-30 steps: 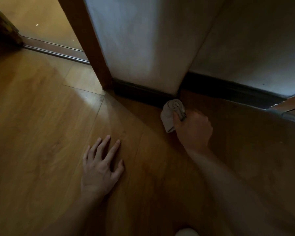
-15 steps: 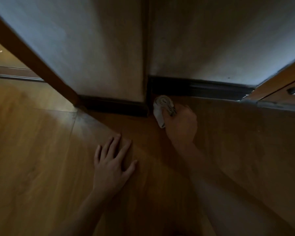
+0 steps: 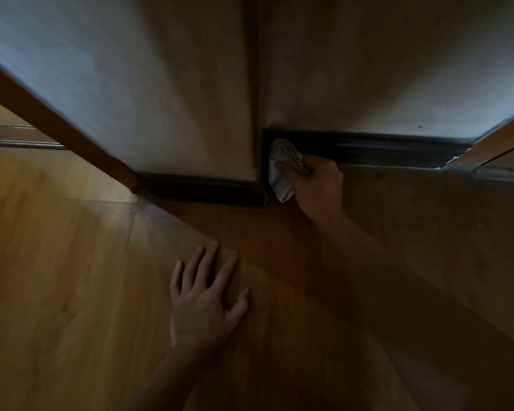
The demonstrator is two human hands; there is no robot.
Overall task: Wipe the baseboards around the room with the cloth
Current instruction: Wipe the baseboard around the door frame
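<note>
A dark baseboard (image 3: pixel 383 148) runs along the foot of the right wall and meets a second dark baseboard (image 3: pixel 202 189) at the wall's outer corner. My right hand (image 3: pixel 316 185) grips a bunched pale grey cloth (image 3: pixel 282 167) and holds it against the left end of the right baseboard, right at the corner. My left hand (image 3: pixel 205 301) lies flat on the wooden floor, fingers spread, well in front of the corner.
A brown door frame (image 3: pixel 57 123) slants down on the left to the floor beside the left baseboard. A doorway threshold strip (image 3: pixel 18 140) lies at far left. Wooden furniture or a door edge (image 3: pixel 505 149) stands at far right. Wood flooring (image 3: pixel 72 292) fills the foreground.
The view has swung so the corner now sits in the middle. My right hand has carried the cloth up from the floor onto the right baseboard's end. My left hand stays flat on the floor.
</note>
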